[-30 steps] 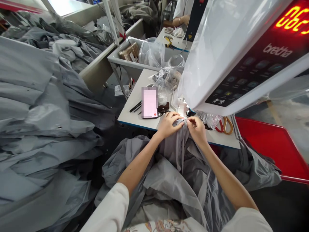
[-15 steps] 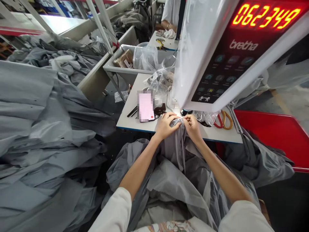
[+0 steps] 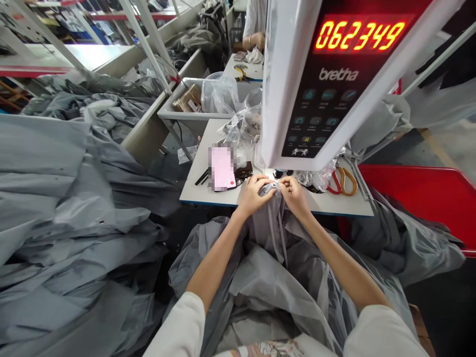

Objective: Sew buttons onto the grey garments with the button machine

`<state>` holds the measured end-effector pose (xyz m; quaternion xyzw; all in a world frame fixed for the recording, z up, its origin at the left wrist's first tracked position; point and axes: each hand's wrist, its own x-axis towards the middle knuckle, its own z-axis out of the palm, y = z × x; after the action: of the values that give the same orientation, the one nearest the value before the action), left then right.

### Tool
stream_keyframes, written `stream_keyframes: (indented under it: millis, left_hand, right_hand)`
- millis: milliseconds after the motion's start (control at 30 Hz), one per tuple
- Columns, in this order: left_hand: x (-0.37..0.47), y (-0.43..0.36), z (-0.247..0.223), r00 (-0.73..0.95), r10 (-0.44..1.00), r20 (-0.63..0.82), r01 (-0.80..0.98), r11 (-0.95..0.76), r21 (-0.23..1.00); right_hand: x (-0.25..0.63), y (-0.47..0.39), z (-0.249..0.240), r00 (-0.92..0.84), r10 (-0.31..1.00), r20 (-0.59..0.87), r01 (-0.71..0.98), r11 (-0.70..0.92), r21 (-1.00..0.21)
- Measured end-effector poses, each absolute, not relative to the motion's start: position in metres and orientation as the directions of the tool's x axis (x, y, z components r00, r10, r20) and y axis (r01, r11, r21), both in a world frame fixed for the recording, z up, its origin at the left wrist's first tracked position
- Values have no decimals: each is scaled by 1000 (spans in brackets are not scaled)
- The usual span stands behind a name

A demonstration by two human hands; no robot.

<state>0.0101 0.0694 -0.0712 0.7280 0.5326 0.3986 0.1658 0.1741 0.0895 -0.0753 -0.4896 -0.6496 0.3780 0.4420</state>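
Observation:
Grey fabric (image 3: 273, 223) hangs from the table's front edge down over my lap. My left hand (image 3: 254, 195) grips its upper end from the left, thumb and fingers closed on the cloth. From the right, my right hand (image 3: 293, 194) pinches the same piece, close to my left fingertips. A small dark, round fitting, perhaps a snap, shows on the cloth between the hands. Just beyond my fingers stands the white machine (image 3: 288, 153), with a red lit display reading 062349. Its lower working part is mostly hidden behind my hands.
On the white table (image 3: 197, 191) lie a phone (image 3: 223, 171), clear plastic bags (image 3: 245, 126) and scissors (image 3: 347, 181). A grey trough (image 3: 178, 116) stands behind. Grey fabric is heaped at left (image 3: 74, 223); a red surface (image 3: 420, 198) is at right. A co-worker's arm (image 3: 256, 39) shows at the back.
The camera view has turned slightly, so the machine head appears further left. Both hands keep hold of the fabric in nearly the same spot, and the display number is unchanged.

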Motion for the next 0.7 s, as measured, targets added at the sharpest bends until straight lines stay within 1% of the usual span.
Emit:
stream_keyframes:
  millis: [100, 167, 267, 333, 367, 433, 500, 600, 700]
  left_hand:
    - [10, 69, -69, 132, 902, 410, 590, -404, 699]
    - [11, 69, -68, 77, 916, 395, 579, -363, 730]
    - [12, 69, -65, -58, 957, 283, 552, -205, 808]
    - [13, 68, -63, -122, 973, 196, 554, -98, 827]
    - [13, 67, -61, -147, 976, 163, 568, -51, 822]
    - [13, 66, -58, -172, 978, 119, 593, 6, 805]
    - [12, 66, -55, -167, 980, 111, 569, 4, 822]
    - [14, 68, -49, -193, 966, 171, 492, -55, 869]
    - [17, 72, -46, -227, 955, 190, 460, -67, 885]
  right_hand:
    - [177, 84, -74, -81, 977, 197, 358, 213, -909]
    - [181, 77, -74, -67, 975, 214, 413, 222, -883]
    - [189, 64, -78, -120, 946, 302, 549, 316, -774]
    - [197, 56, -80, -156, 916, 369, 612, 383, -692]
    - [201, 53, -82, -167, 906, 388, 617, 403, -676]
    - [208, 51, -82, -179, 905, 386, 578, 414, -703]
    - [214, 54, -81, -171, 924, 341, 503, 380, -777]
    - [215, 63, -73, -124, 955, 270, 389, 297, -872]
    - [207, 71, -62, -53, 974, 222, 292, 228, -929]
